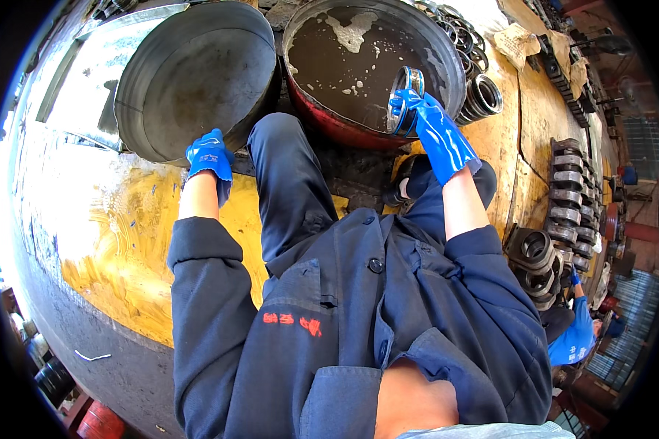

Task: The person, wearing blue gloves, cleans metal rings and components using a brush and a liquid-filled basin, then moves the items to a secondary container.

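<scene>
In the head view, a ring (415,77) is held in the gloved right hand (423,111), upright over the near right part of the red tub (316,115). Part of the ring is covered by the blue fingers, and whether its lower edge is touching the tub's rim cannot be told. The tub is filled with murky liquid (344,73), by which its bottom is hidden; its far rim is cut off by the upper edge.

The gloved left hand (209,155) is placed at the near rim of the grey tub (133,121). Its fingers are seen from behind, so whether the rim is gripped cannot be told. Loose rings (483,95) are stacked beside the red tub, partly overlapping one another. At the far right, a co-worker (575,336) is shown small, distorted and partly hidden.
</scene>
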`<state>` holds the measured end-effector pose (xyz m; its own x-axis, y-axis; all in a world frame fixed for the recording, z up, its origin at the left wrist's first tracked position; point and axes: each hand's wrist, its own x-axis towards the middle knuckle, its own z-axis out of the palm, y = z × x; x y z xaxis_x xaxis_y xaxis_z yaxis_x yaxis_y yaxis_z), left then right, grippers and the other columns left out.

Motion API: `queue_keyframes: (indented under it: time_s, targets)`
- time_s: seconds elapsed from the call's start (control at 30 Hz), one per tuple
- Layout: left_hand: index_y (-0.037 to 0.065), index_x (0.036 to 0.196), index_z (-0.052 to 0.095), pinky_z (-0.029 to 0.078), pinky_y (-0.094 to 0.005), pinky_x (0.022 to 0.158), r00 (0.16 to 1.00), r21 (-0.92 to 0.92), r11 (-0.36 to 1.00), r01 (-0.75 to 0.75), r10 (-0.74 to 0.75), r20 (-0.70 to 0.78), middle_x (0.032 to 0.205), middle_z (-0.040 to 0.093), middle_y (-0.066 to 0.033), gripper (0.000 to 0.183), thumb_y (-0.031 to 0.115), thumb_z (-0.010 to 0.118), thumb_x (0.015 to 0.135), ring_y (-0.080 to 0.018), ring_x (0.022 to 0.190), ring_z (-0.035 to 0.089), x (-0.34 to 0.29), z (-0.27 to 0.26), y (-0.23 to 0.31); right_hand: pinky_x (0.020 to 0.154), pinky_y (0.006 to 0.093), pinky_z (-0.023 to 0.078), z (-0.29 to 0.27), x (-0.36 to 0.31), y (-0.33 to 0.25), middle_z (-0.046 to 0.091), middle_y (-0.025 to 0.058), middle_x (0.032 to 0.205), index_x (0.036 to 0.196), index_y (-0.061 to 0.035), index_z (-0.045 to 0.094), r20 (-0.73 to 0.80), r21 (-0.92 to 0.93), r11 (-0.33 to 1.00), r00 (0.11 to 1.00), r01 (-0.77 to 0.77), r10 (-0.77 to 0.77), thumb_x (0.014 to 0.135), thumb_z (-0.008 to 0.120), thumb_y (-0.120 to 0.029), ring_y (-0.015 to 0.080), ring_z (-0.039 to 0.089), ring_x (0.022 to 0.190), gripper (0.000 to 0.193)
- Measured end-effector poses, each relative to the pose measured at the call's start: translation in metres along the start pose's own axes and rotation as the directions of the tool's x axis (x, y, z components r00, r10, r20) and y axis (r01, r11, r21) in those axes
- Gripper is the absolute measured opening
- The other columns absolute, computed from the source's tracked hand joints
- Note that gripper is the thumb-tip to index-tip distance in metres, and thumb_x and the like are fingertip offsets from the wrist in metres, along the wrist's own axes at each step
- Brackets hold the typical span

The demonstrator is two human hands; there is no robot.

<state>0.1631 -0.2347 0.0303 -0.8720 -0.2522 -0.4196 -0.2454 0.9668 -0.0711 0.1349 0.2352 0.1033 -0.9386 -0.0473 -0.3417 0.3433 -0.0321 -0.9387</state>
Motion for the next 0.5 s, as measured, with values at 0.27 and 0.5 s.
queue_keyframes:
  time_s: [0.27,0.5]
  targets:
    - [0.014,0.124,0.067,0.051,-0.0489,0.105,1.000,-0.005,1.000,0.003,-0.003,-0.005,0.132,0.072,-0.0150,0.047,0.031,0.082,0.083,-0.0363,0.126,0.067,-0.0025,-0.0025,0.0014,0.093,0.0317,0.056,0.0021,-0.0023,0.0004,0.075,0.0107,0.117,0.134,-0.0010,0.062,0.000,0.013,1.000,1.000,0.011,-0.011,0.106,0.064,-0.037,0.0178,0.071,0.105,0.046]
    - [0.014,0.124,0.068,0.051,-0.0485,0.105,1.000,0.000,1.000,-0.008,0.008,-0.005,0.132,0.072,-0.0153,0.046,0.032,0.082,0.084,-0.0360,0.127,0.066,-0.0017,-0.0016,-0.0006,0.093,0.0317,0.056,0.0049,0.0000,-0.0031,0.075,0.0108,0.117,0.134,-0.0006,0.062,0.001,0.023,0.999,0.999,0.032,-0.032,0.107,0.063,-0.037,0.0179,0.071,0.106,0.046]
